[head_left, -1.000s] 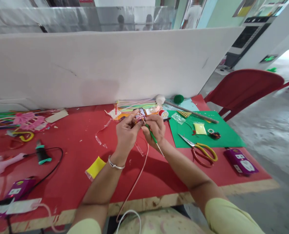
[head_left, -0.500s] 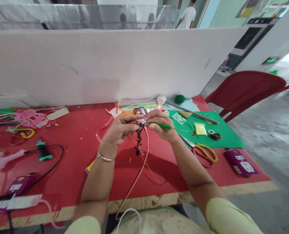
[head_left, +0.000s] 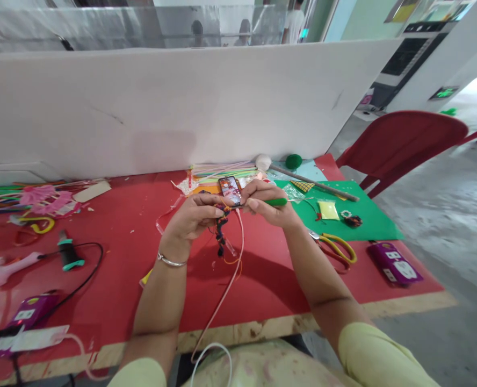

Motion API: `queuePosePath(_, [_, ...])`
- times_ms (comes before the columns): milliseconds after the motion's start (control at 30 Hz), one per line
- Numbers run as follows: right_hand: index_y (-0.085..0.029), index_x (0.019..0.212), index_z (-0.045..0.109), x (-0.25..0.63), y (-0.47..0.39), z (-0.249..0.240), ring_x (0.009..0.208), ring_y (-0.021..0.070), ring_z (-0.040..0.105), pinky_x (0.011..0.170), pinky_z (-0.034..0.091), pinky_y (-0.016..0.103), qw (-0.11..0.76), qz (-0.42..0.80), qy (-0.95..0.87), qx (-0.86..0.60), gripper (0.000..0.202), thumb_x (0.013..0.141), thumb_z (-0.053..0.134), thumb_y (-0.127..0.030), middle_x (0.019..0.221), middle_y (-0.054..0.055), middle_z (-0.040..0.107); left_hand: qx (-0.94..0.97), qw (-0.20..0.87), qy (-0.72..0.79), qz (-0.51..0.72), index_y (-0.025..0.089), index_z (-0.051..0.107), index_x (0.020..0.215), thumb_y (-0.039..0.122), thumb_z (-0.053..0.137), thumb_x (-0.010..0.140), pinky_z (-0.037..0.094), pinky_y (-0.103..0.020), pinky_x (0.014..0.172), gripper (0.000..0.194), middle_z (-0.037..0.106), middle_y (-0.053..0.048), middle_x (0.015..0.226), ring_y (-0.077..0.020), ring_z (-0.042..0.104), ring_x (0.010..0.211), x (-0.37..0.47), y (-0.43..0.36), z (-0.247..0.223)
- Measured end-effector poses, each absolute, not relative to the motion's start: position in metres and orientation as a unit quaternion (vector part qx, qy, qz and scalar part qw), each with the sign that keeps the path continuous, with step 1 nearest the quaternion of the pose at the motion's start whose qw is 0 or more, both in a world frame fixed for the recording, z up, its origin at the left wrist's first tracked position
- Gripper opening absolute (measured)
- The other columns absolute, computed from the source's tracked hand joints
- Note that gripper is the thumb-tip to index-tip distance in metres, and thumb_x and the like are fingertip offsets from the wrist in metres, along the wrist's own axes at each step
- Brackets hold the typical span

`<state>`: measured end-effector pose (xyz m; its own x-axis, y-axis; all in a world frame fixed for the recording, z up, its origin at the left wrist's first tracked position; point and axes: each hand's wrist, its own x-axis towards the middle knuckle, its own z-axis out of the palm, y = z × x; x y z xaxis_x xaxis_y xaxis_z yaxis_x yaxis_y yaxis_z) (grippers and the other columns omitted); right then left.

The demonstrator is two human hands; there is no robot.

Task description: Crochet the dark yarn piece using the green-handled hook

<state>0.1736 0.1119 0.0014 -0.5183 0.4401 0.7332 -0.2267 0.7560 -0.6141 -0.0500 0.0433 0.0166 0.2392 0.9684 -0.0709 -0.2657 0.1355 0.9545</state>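
Note:
Between thumb and fingers, my left hand (head_left: 192, 217) pinches a small dark purple and orange crochet piece (head_left: 221, 228), whose knotted length dangles below. My right hand (head_left: 268, 207) is closed around a green-handled crochet hook (head_left: 277, 202); the working tip lies near the left fingers and is too small to make out. Behind both hands, a lit phone (head_left: 230, 189) shows a colourful picture. From its lower end a pink cable (head_left: 240, 242) runs down toward the table's front edge. A thin orange yarn (head_left: 238, 269) trails beneath the piece.
Yellow-handled scissors (head_left: 337, 250) and a purple box (head_left: 395, 263) lie right, near a green sheet (head_left: 377, 228). At left are a pink glue gun (head_left: 13, 269), a black-teal cutter (head_left: 69, 252) and pink craft work (head_left: 47, 199). A white board (head_left: 222, 107) stands behind; a red chair (head_left: 403, 142) is right.
The crochet piece has shifted slightly left and its dangling end hangs a little differently. The orange yarn below has drawn up shorter. More of the phone screen shows between the hands.

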Motion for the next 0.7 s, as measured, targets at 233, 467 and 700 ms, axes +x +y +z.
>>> queuePosePath(233, [-0.016, 0.077, 0.076, 0.16, 0.111, -0.014, 0.067, 0.0097, 0.06, 0.051, 0.051, 0.021, 0.488, 0.521, -0.696, -0.079, 0.031, 0.096, 0.063, -0.037, 0.091, 0.005, 0.064, 0.45, 0.631, 0.396, 0.493, 0.013, 0.084, 0.09, 0.017, 0.082, 0.06, 0.019, -0.02, 0.043, 0.031, 0.049, 0.003, 0.049, -0.0031, 0.029, 0.042, -0.043, 0.045, 0.012])
queuePosePath(467, [-0.019, 0.081, 0.07, 0.125, 0.096, -0.026, 0.09, 0.0148, 0.062, 0.08, 0.057, 0.031, 0.578, 0.388, -0.692, -0.191, 0.032, 0.098, 0.057, -0.043, 0.104, 0.006, 0.06, 0.513, 0.274, 0.493, 0.647, 0.026, 0.081, 0.112, 0.018, 0.08, 0.072, 0.046, -0.023, 0.067, 0.041, 0.067, -0.001, 0.081, -0.0122, 0.052, 0.074, -0.013, 0.043, -0.003])
queuePosePath(700, [-0.024, 0.094, 0.066, 0.125, 0.088, -0.034, 0.103, 0.0232, 0.067, 0.094, 0.056, 0.044, 0.66, 0.116, -0.725, -0.159, 0.02, 0.101, 0.051, -0.037, 0.108, 0.01, 0.07, 0.402, 0.453, 0.407, 0.683, 0.022, 0.081, 0.105, 0.021, 0.084, 0.067, 0.034, -0.019, 0.048, 0.038, 0.059, 0.003, 0.069, -0.0053, 0.044, 0.053, -0.004, 0.045, 0.001])
